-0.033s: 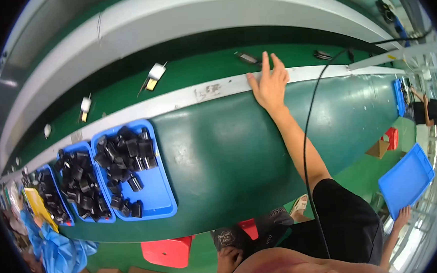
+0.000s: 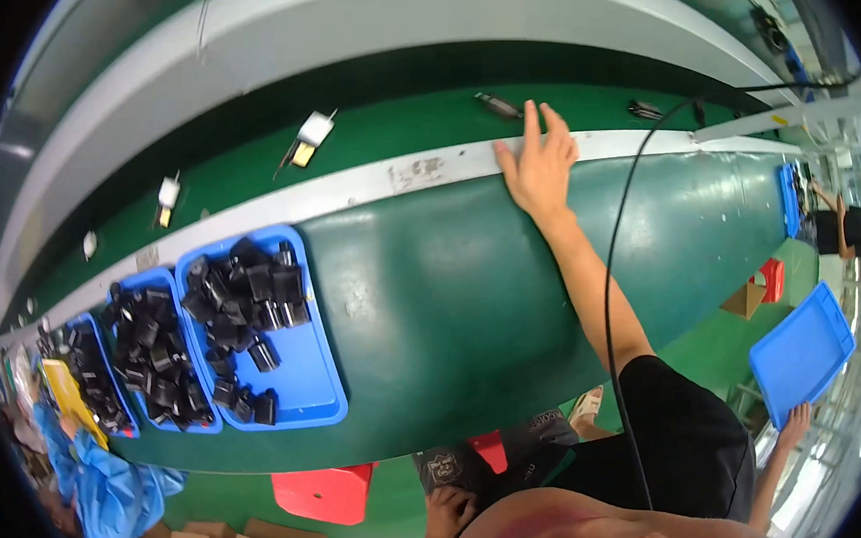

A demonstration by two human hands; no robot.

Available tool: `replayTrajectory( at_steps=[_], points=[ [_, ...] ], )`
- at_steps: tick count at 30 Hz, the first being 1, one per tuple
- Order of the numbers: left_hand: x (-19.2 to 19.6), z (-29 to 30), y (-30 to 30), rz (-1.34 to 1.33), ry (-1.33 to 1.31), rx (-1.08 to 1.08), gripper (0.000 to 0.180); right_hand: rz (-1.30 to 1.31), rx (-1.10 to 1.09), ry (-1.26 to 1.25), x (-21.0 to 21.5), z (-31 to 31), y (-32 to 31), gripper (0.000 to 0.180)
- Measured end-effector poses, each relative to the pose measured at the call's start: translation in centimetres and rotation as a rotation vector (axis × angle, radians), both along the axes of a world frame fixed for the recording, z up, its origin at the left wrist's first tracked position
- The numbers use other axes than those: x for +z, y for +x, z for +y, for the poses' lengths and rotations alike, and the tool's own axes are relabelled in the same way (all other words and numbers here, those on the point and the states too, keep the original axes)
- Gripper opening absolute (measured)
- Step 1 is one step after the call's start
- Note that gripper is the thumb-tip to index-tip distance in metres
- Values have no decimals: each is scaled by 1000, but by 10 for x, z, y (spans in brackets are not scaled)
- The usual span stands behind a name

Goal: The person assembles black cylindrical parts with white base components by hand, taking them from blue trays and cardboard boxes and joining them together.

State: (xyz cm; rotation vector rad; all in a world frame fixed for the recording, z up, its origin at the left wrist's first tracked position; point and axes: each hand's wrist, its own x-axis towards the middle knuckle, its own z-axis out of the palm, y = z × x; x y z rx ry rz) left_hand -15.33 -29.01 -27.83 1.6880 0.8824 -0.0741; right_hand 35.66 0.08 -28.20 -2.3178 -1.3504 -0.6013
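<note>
Right hand (image 2: pixel 541 173), fingers wide, just beside dark device (image 2: pixel 499 105) on green strip (image 2: pixel 402 123); left hand (image 2: pixel 450 507) low, grip unclear

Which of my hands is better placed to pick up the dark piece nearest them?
Probably your right: the right hand reaches over the pale rail, close to the dark piece, while the left hand is well away from it.

Three blue plastic trays (image 2: pixel 306 370) hold small black plastic blocks (image 2: pixel 219 331), too jumbled to count, on one green tabletop (image 2: pixel 434 318). Beyond, on one long green strip (image 2: pixel 402 133), lie two small white-and-yellow devices (image 2: pixel 316 130). One slender dark object (image 2: pixel 499 106) is near the right hand (image 2: pixel 541 171). One thin black cable (image 2: pixel 609 268) hangs down.
</note>
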Motion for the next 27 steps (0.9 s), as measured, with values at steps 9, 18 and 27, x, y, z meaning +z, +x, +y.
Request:
replayTrajectory(
  at_steps=[9, 18, 27],
  points=[
    [-16, -50, -28, 144, -542, 207, 16, 43, 155, -94, -16, 0, -1, 60],
    [19, -12, -5, 195, -381, 778, 6, -47, 179, -76, -15, 40, -61, 22],
    [68, 152, -27, 16, 634, 586, 11, 298, -83, -244, 0, 186, -116, 63]
  ],
)
